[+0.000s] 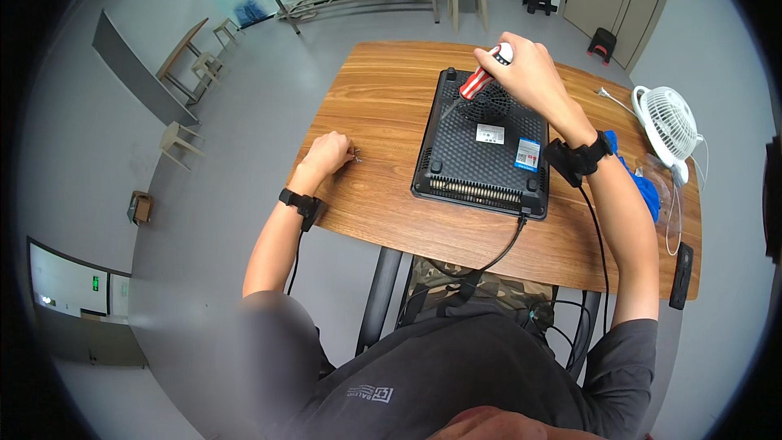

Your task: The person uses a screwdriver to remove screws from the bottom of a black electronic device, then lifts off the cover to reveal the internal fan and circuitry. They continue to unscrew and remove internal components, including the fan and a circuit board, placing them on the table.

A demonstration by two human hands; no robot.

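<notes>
- Fingers of the right hand [531, 73]: clamped around the red-and-white handle of a screwdriver [478, 83], shaft slanting down to the left
- Fingers of the left hand [327, 153]: bent and together, resting on the tabletop beside a few small metal pieces [358, 158], probably screws; whether any is pinched, cannot tell
- Flat black appliance [481, 166]: upside down on the table, between the forearms, right of the left hand; screwdriver tip toward its far left part, contact with a screw too small to tell
- Underside panel [458, 145]: in place, with round fan grille [487, 106] and two labels [489, 134]; no part seen lifted off
- Progress, as judged: partway, some screws apparently loose, housing closed; whether the loose ones are removed or unfitted, and how many sit in their holes, cannot tell
- Power cord [509, 244]: attached at the appliance's near edge
- Wooden table [371, 204]: also bears a white fan [666, 126] at right
</notes>
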